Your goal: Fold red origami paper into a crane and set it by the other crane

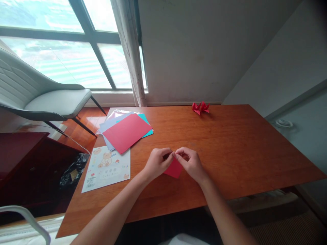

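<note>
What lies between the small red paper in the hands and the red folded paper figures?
Head view: only bare brown wooden table between small red paper and red folded paper figures.

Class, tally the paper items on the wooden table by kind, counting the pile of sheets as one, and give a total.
Red paper piece, pinched by left hand and right hand: 1
Pile of coloured sheets: 1
Printed cartoon sheet: 1
Red origami cluster: 1
Total: 4

Pretty matt red paper (175, 169) is being handled on a smooth wood table (242, 143), light is being bounced softly off its satin varnish, and the chair seat (61, 102) is being shown up as leather-like.
</note>
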